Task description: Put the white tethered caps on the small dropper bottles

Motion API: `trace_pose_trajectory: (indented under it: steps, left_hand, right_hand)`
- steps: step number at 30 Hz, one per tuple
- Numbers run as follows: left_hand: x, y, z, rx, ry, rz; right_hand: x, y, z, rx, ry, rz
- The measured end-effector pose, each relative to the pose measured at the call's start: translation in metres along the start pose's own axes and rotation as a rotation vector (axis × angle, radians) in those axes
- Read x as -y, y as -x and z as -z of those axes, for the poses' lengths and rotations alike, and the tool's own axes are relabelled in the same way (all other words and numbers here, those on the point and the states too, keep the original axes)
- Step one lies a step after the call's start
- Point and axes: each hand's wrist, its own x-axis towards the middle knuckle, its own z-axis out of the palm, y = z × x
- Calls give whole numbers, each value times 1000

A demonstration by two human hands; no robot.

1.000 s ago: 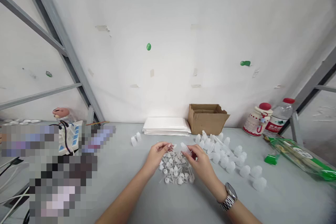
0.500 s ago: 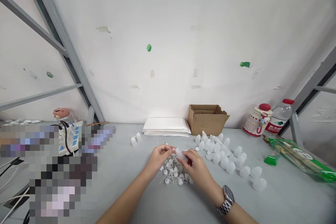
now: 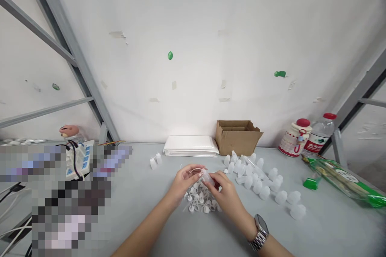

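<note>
My right hand [image 3: 224,192] is shut on a small translucent plastic bottle [image 3: 208,177], which lies tilted with its mouth towards my left hand [image 3: 183,181]. The left fingers pinch a thin, pale plastic tube [image 3: 196,169], with its lower end hidden by my fingers. Both hands hover just above a loose pile of white caps with thin tubes [image 3: 199,200]. Several similar bottles [image 3: 256,178] stand and lie to the right of the pile. A metal wristwatch [image 3: 259,233] sits on my right wrist.
The grey table [image 3: 144,209] holds a stack of white flat sheets or bags [image 3: 190,146], an open cardboard box [image 3: 237,137], a red-lidded jar [image 3: 295,138], a water bottle [image 3: 320,134] and a green-printed packet [image 3: 346,182]. A power strip [image 3: 79,160] and pixelated objects lie left.
My hands have drawn closer together above the pile. The bottle has tilted over and now sits against my left fingertips, with the thin tube held at its mouth.
</note>
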Motion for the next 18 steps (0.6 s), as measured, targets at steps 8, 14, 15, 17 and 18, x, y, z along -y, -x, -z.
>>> trace_pose_trajectory:
  steps: [8, 14, 15, 17, 18]
  left_hand:
    - [-5, 3, -4, 57, 177, 84]
    - [-8, 4, -6, 123, 257, 107]
    - [-9, 4, -7, 126, 255, 100]
    - [-9, 4, -8, 126, 248, 91]
    - [-10, 4, -9, 122, 242, 90]
  right_hand:
    - [9, 4, -8, 10, -176, -52]
    - [9, 4, -12, 22, -495, -248]
    - [9, 3, -12, 25, -531, -266]
    - [9, 2, -12, 22, -569, -284]
    - [9, 2, -12, 17, -573, -288]
